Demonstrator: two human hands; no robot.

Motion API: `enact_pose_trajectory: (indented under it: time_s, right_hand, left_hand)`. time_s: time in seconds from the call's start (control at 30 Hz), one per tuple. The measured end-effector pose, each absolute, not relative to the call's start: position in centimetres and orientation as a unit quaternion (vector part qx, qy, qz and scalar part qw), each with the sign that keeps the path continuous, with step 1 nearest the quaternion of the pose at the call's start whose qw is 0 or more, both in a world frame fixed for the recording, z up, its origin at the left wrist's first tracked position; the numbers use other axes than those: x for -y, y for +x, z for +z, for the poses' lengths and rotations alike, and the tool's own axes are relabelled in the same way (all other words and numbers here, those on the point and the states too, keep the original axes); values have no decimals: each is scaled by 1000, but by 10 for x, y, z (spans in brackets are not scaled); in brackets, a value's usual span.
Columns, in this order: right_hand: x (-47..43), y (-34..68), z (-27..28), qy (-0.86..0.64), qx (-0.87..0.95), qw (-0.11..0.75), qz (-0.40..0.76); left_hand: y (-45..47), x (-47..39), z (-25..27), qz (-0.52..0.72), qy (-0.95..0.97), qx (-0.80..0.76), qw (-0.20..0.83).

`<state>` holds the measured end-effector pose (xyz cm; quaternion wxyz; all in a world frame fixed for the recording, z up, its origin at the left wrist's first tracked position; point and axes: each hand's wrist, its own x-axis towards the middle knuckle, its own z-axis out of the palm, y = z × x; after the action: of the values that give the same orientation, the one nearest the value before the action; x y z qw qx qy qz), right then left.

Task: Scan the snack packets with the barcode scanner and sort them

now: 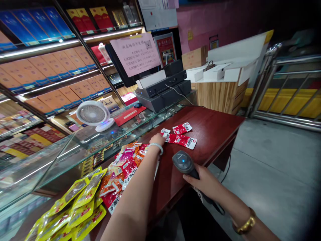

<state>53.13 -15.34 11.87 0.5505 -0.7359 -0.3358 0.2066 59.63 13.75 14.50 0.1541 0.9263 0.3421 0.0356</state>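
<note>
Red packets (186, 141) lie on the table (215, 120) just past the left grip (157, 139); I cannot tell if it pinches one. The right grip (203, 181) is wrapped around a black scanner (182, 161). Yellow packets (88, 192) sit in a pile, well back from the left grip.

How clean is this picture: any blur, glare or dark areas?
Head view: boxes at lower left look smeared; head view: bright streaks glare on the glass counter; head view: the upper right corner sinks to near black, while the scanner and right hand look sharper.
</note>
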Motion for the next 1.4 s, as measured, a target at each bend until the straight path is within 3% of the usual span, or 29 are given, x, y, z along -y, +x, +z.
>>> enact_pose_trajectory:
  time_s: [0.2, 0.37, 0.53, 0.7, 0.9, 0.97, 1.17, 1.4]
  right_hand:
    - [154, 534, 119, -730, 336, 565, 189]
    - [146, 525, 126, -718, 336, 566, 227]
    - [134, 513, 127, -701, 361, 569, 234]
    - [124, 504, 140, -707, 379, 553, 225]
    - [104, 500, 157, -702, 422, 535, 208]
    - [100, 501, 155, -703, 418, 534, 215]
    - [106, 517, 136, -722, 363, 545, 223]
    - [117, 530, 126, -726, 324, 555, 245]
  left_hand:
    - [554, -152, 145, 128, 912, -326, 215]
    - [489, -156, 151, 211, 842, -302, 395]
    - [453, -142, 163, 230, 805, -290, 464]
    - [424, -151, 178, 233, 841, -316, 373]
    - [383, -185, 205, 192, 855, -479, 48]
    - [392, -185, 209, 200, 849, -488, -14]
    - [497, -162, 184, 121, 941, -315, 35]
    - [599, -170, 153, -8, 942, -325, 79]
